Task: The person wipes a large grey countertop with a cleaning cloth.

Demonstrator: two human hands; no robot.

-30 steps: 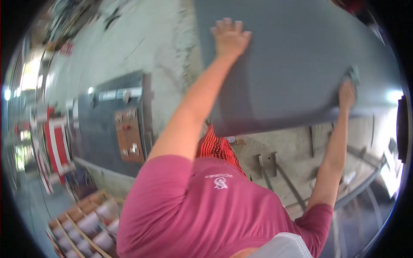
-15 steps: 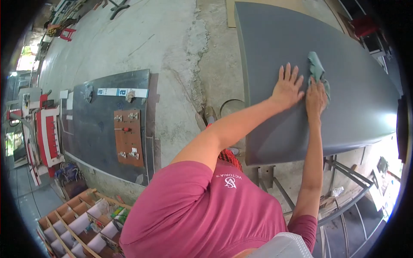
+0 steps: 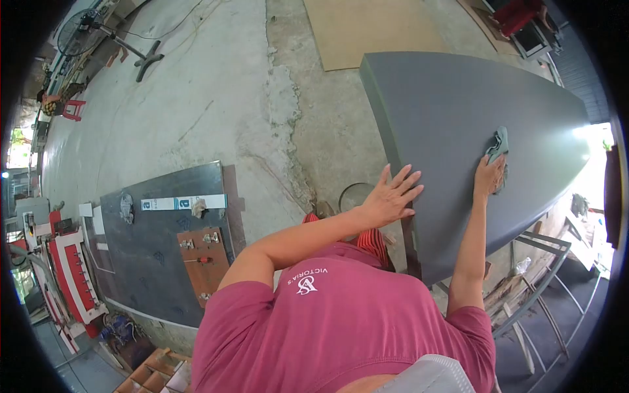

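Note:
A large grey board (image 3: 445, 124) with a smooth surface and a curved far side lies raised before me. My right hand (image 3: 489, 177) is closed around a bunched grey-green cloth (image 3: 499, 143) and presses it on the board's top. Part of the cloth sticks out past the fingertips. My left hand (image 3: 394, 196) is open with its fingers spread, at the board's left edge. Its fingertips overlap the edge, and the palm is outside the board.
On the floor to the left, a dark panel (image 3: 151, 262) bears a brown board with metal fittings (image 3: 204, 262) and a screwdriver (image 3: 198, 260). A metal frame (image 3: 524, 314) stands at right. Farther off are a fan (image 3: 82, 33), a red stool (image 3: 74, 110) and a tan sheet (image 3: 373, 33).
My left hand has slid from the board's top toward its left edge. The right hand still grips the cloth on the surface. The camera view has shifted, showing more of the far floor.

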